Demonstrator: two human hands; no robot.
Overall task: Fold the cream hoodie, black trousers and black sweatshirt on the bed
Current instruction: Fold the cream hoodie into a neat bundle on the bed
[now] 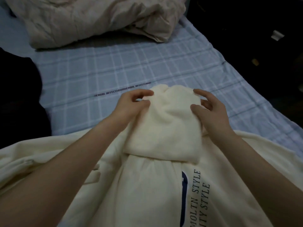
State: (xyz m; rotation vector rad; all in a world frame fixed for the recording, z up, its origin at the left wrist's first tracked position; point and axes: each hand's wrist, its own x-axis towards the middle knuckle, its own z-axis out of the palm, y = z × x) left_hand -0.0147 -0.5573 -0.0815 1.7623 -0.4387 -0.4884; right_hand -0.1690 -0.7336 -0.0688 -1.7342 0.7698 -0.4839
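cream hoodie (147,185): spread flat across the near end of the bed, filling my view from 4 to 8 o'clock, print side up.
hood (167,128): lying at the centre of my view, its crown pointing to 12 o'clock, bunched between both hands.
left hand (131,104): thumb and curled fingers pinch the hood's edge at its 10 o'clock corner.
right hand (211,110): thumb pressed on top of the hood, fingers curled round its 2 o'clock edge; clamped on the cloth.
lettering (199,194): dark print at 5 o'clock on the hoodie; i read "style" twice, the rest cut off.
black garment (18,89): heaped at 9 o'clock on the bed's edge; i cannot tell whether it is the trousers or the sweatshirt.
checked sheet (114,71): pale blue, beneath everything.
beige duvet (90,18): rumpled at 11 to 12 o'clock, well apart from the hoodie.
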